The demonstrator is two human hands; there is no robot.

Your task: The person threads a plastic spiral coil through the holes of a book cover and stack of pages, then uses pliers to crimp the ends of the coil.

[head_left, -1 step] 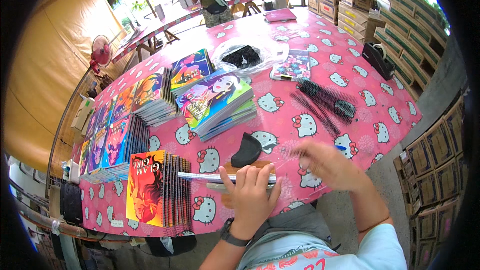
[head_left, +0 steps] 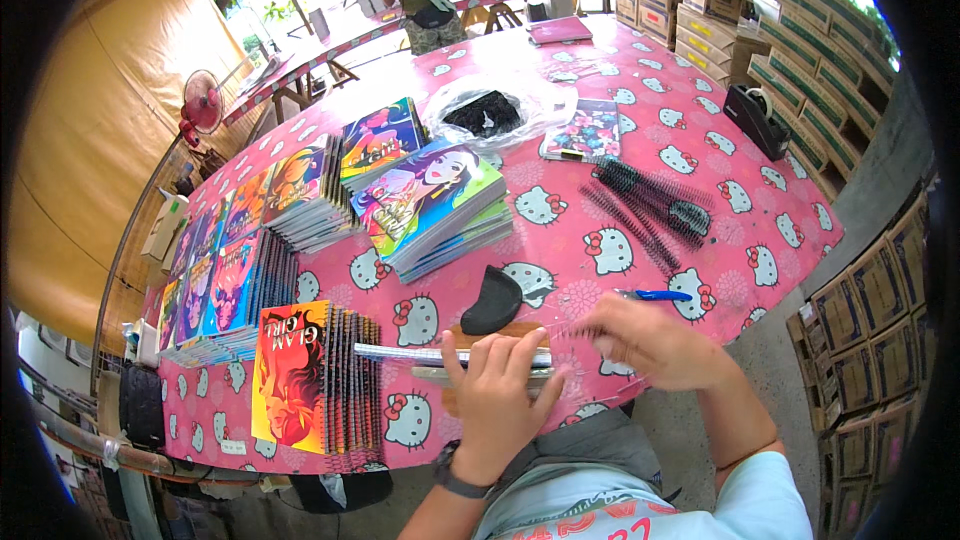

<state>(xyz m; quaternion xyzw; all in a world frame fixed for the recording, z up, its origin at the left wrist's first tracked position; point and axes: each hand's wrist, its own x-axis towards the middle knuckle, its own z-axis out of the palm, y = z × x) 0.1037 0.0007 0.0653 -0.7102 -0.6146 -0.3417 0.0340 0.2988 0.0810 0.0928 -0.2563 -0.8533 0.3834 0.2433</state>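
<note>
My left hand (head_left: pixel 495 380) lies across a thin notebook (head_left: pixel 395 352) seen edge-on, its fingers pressing over the pages and holding it down. Under the notebook is a brown wooden piece (head_left: pixel 525 328) beside a pale flat bar (head_left: pixel 430 373). Just right of the notebook's end is my right hand (head_left: pixel 650 340), fingers curled together and blurred; something thin and dark shows at the fingertips, too smeared to name. A blue pen (head_left: pixel 665 295) lies beyond that hand. A black curved object (head_left: pixel 491 300) rests beyond the notebook.
Spiral notebooks with a red-orange cover (head_left: pixel 290 375) stand at the left, near stacks of colourful notebooks (head_left: pixel 430 200). Black plastic coils (head_left: pixel 660 205) lie at the right, below a tape dispenser (head_left: pixel 757 122). A plastic bag (head_left: pixel 540 105) lies farther back. A person (head_left: pixel 425 0) stands at another table.
My right hand has shifted slightly down and to the right, uncovering more of the blue pen. My left hand stays on the notebook.
</note>
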